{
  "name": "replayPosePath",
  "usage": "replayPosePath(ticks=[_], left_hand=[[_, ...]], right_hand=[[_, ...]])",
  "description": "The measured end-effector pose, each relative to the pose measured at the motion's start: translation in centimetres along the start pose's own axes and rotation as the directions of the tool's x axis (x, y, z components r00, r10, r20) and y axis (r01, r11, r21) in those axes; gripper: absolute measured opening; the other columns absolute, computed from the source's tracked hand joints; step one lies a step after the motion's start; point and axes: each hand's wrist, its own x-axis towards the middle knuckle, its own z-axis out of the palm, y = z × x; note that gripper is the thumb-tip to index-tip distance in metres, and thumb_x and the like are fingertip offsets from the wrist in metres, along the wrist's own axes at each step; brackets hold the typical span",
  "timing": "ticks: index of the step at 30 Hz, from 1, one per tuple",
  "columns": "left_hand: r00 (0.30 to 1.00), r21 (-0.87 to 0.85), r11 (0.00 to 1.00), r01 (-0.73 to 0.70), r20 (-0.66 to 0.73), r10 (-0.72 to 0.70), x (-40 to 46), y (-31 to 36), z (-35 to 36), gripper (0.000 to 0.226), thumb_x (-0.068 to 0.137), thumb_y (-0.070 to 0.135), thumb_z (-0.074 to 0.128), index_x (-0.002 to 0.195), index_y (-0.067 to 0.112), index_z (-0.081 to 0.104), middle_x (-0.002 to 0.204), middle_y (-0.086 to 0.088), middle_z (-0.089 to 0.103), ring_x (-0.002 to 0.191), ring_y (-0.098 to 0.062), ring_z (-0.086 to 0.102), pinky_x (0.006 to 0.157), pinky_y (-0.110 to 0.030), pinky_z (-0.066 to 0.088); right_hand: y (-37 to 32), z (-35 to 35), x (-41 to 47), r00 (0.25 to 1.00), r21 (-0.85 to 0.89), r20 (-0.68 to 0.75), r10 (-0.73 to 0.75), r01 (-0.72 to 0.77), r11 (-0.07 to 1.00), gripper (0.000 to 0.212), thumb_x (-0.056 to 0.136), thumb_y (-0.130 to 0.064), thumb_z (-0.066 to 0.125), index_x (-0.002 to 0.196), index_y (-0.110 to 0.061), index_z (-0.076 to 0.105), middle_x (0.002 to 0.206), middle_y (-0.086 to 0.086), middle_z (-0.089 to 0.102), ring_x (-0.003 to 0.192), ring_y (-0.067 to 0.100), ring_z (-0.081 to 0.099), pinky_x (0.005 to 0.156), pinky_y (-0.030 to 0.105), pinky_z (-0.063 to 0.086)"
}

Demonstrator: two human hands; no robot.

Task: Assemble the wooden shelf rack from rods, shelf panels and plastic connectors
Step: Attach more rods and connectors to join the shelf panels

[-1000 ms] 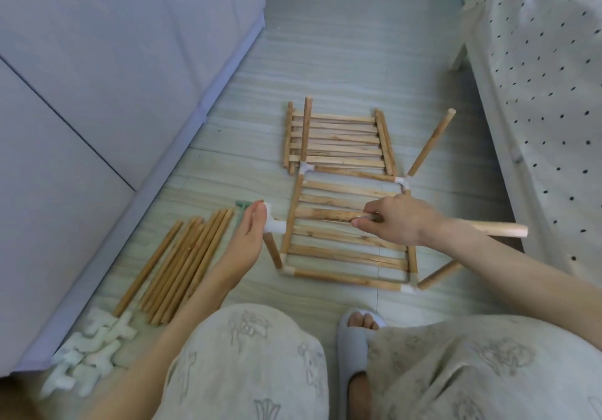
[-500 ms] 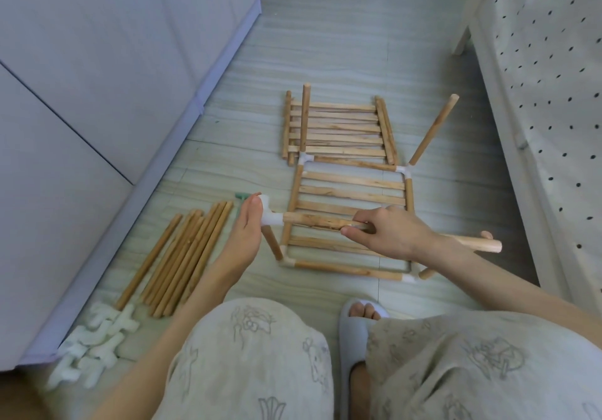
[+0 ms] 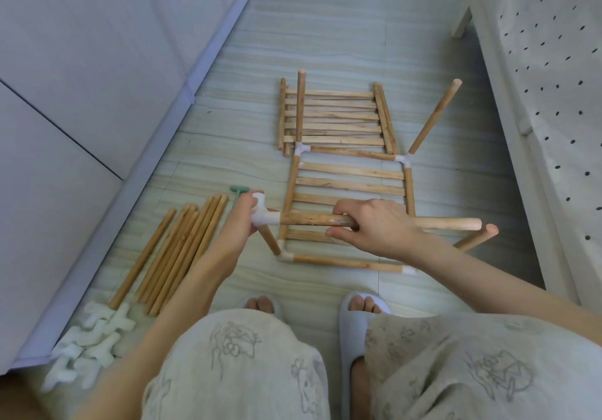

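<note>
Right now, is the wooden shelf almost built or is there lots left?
Lots left. Done: one shelf panel is framed by rods and white corner connectors, with posts sticking up. In hand: the left hand grips a white connector while the right hand holds a rod plugged into it. Left: another panel, a bundle of loose rods and a pile of spare connectors.

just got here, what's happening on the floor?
A person is building a wooden rack on the floor. Their left hand holds a white connector atop a corner post, while the right hand grips a rod seated in it. The frame around a shelf panel already has corner connectors. Spare rods, loose connectors and another panel lie nearby.
</note>
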Motion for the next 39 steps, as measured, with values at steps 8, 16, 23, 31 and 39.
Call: replayPosePath(ticks=[8, 16, 23, 31, 39], left_hand=[[0.999, -0.159, 0.987, 0.027, -0.026, -0.032, 1.4, 1.4, 0.9, 0.02, 0.093, 0.0, 0.036, 0.09, 0.008, 0.054, 0.087, -0.013, 0.063, 0.099, -0.033, 0.058, 0.095, -0.042, 0.043], [0.999, -0.12, 0.993, -0.01, -0.053, 0.004, 1.5, 0.3, 0.4, 0.021, 0.091, 0.002, 0.036, 0.087, 0.012, 0.054, 0.082, -0.009, 0.063, 0.11, -0.039, 0.054, 0.107, -0.051, 0.034], [0.999, -0.057, 0.998, -0.006, -0.052, 0.003, 1.2, 0.2, 0.2, 0.01, 0.082, 0.011, 0.049, 0.077, 0.015, 0.057, 0.09, -0.011, 0.057, 0.098, -0.029, 0.052, 0.089, -0.038, 0.036], [0.991, -0.031, 0.999, 0.032, -0.13, -0.035, 2.6, 0.5, 0.3, 0.014, 0.092, 0.02, 0.047, 0.083, 0.017, 0.056, 0.078, -0.002, 0.049, 0.079, -0.019, 0.048, 0.079, -0.032, 0.036], [0.998, -0.173, 0.984, 0.048, -0.036, -0.055, 0.6, 1.4, -1.1, 0.034, 0.102, 0.04, 0.029, 0.118, 0.018, 0.049, 0.102, -0.001, 0.059, 0.09, -0.013, 0.057, 0.083, -0.029, 0.044]], right_hand=[[0.0, 1.3, 0.5, 0.969, -0.024, -0.184, -0.165, 0.164, 0.986, 0.047, 0.091, -0.055, 0.039, 0.09, -0.015, 0.063, 0.077, 0.004, 0.067, 0.069, 0.032, 0.061, 0.047, 0.025, 0.02], [-0.5, 0.6, 0.8, 0.998, 0.265, 0.064, -0.003, -0.014, 0.964, 0.038, 0.09, -0.05, 0.05, 0.076, -0.016, 0.055, 0.056, -0.004, 0.044, 0.06, 0.018, 0.043, 0.064, 0.037, 0.044], [-0.9, 0.8, 0.6, 0.991, 0.323, 0.133, 0.019, -0.062, 0.944, 0.023, 0.089, -0.05, 0.053, 0.083, -0.03, 0.062, 0.065, -0.004, 0.055, 0.066, 0.016, 0.051, 0.07, 0.041, 0.051], [-1.6, -0.6, 0.3, 0.994, 0.226, 0.088, 0.068, -0.086, 0.97, 0.033, 0.092, -0.043, 0.053, 0.119, -0.024, 0.059, 0.109, -0.001, 0.065, 0.105, 0.02, 0.057, 0.086, 0.035, 0.047], [-5.5, -6.2, 0.6, 0.981, 0.135, 0.17, -0.094, 0.071, 0.988, 0.026, 0.095, -0.032, 0.05, 0.111, -0.018, 0.065, 0.108, 0.002, 0.065, 0.096, 0.019, 0.058, 0.088, 0.035, 0.045]])
